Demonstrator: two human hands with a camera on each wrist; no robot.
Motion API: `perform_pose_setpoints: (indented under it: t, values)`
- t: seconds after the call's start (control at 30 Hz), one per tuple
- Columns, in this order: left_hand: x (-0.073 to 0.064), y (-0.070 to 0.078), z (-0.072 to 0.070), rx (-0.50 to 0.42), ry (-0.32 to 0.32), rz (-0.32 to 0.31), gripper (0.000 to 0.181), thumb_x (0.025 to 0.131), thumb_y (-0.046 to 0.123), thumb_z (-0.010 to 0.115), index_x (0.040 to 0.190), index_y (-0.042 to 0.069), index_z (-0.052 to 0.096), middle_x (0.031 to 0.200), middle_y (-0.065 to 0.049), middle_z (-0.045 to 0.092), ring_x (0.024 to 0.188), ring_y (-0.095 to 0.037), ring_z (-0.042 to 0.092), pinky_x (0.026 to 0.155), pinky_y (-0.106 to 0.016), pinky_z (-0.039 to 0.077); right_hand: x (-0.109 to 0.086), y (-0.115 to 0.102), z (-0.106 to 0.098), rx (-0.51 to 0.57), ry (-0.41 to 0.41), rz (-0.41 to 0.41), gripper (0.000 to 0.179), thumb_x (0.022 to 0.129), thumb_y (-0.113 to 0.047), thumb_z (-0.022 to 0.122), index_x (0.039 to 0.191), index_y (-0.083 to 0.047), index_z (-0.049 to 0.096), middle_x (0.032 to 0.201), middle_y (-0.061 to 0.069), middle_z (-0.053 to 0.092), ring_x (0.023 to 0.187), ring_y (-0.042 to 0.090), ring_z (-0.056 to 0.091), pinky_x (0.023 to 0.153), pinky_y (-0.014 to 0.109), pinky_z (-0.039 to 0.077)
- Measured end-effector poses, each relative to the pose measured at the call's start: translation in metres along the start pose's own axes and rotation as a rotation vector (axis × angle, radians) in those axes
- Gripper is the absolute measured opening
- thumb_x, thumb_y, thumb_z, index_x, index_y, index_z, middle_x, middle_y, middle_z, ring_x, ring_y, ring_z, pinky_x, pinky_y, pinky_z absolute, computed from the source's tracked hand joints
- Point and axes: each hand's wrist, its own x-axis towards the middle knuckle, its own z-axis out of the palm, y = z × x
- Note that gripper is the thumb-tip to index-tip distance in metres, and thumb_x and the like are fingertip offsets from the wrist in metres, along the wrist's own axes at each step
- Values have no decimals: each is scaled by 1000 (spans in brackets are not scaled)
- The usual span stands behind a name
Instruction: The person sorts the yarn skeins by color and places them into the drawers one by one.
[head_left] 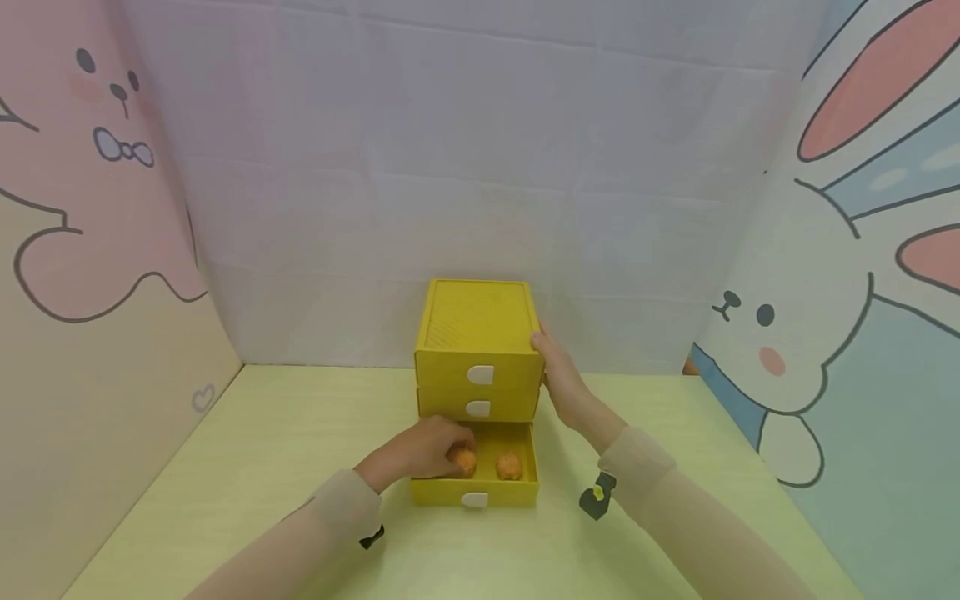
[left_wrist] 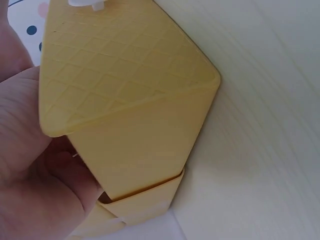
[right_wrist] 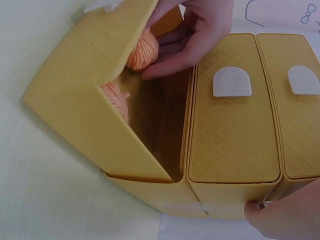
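A yellow cabinet (head_left: pixel 480 312) of three stacked drawers stands upright, its bottom drawer (head_left: pixel 510 496) pulled out. Inside that drawer my left hand (head_left: pixel 426 450) has its thumb and fingers around an orange ball of yarn (right_wrist: pixel 144 50). Another orange yarn ball (head_left: pixel 509 466) lies to its right in the same drawer. My right hand (head_left: pixel 567 385) rests along the cabinet's right side, thumb at the top edge near the front corner. In the left wrist view the drawer front hides the yarn from sight.
White tabs (head_left: pixel 481 375) mark the drawer fronts. A pale table (head_left: pixel 315 433) lies under the cabinet, with a whitish sheet (head_left: pixel 480 167) hanging behind. Side panels carry a pink cartoon animal (head_left: pixel 112 208) on the left and a white rabbit (head_left: pixel 810 325) on the right.
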Motion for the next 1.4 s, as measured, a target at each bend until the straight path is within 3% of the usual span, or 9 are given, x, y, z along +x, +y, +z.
perform_pose_setpoints:
  t: [0.2, 0.43, 0.67, 0.87, 1.03, 1.13, 1.3, 1.4]
  values:
    - [-10, 4, -11, -61, 34, 26, 17, 93, 20, 84, 107, 12, 78, 97, 5, 75, 84, -9, 62, 77, -27, 54, 1, 0, 0, 3, -6, -2, 62, 116, -40, 31, 173, -32, 7, 179, -6, 8, 164, 20, 3, 132, 60, 10]
    - [-27, 1, -23, -99, 60, -1, 25, 100, 28, 77, 117, 9, 78, 113, -3, 78, 101, -23, 71, 89, -39, 59, 1, 1, -1, 4, -7, 6, 63, 115, -41, 31, 173, -32, 6, 179, -5, 7, 165, 20, 2, 132, 60, 9]
    - [-48, 6, -33, -182, 114, -23, 27, 100, 26, 77, 121, 9, 77, 116, -4, 77, 98, -25, 72, 85, -35, 60, -1, 1, -2, 7, 5, 9, 62, 116, -41, 31, 173, -32, 8, 179, -6, 8, 164, 20, 3, 132, 59, 9]
    - [-71, 9, -31, -249, 146, -51, 28, 99, 26, 79, 125, 15, 76, 120, -1, 76, 99, -22, 73, 85, -33, 62, 0, 0, -1, 16, -1, 5, 62, 115, -38, 32, 173, -31, 9, 179, -6, 10, 164, 20, 5, 132, 58, 10]
    - [-83, 13, -28, -277, 174, -19, 25, 99, 31, 79, 121, 18, 76, 115, -2, 77, 96, -22, 74, 83, -32, 63, 1, -1, -1, 23, 6, 10, 64, 115, -38, 33, 173, -29, 8, 179, -4, 8, 164, 20, 2, 132, 58, 9]
    - [-88, 15, -25, -290, 181, 5, 24, 100, 31, 78, 119, 17, 76, 112, -3, 77, 93, -15, 72, 81, -29, 62, 0, -2, 0, 18, 5, 12, 65, 115, -39, 33, 173, -29, 7, 179, -4, 7, 165, 20, 1, 132, 58, 9]
    - [-94, 21, -17, -401, 135, -1, 27, 101, 32, 77, 119, 13, 76, 108, 4, 77, 90, -2, 68, 80, -27, 61, 0, -1, 1, 6, 0, 3, 64, 115, -41, 33, 173, -29, 7, 179, -4, 8, 165, 20, 2, 132, 58, 9]
    - [-95, 26, -10, -480, 85, -32, 29, 102, 35, 74, 120, 12, 76, 105, 11, 75, 90, -2, 68, 82, -27, 61, -1, 0, 0, 3, -1, -5, 64, 115, -40, 32, 173, -30, 8, 179, -5, 8, 165, 20, 3, 132, 59, 9]
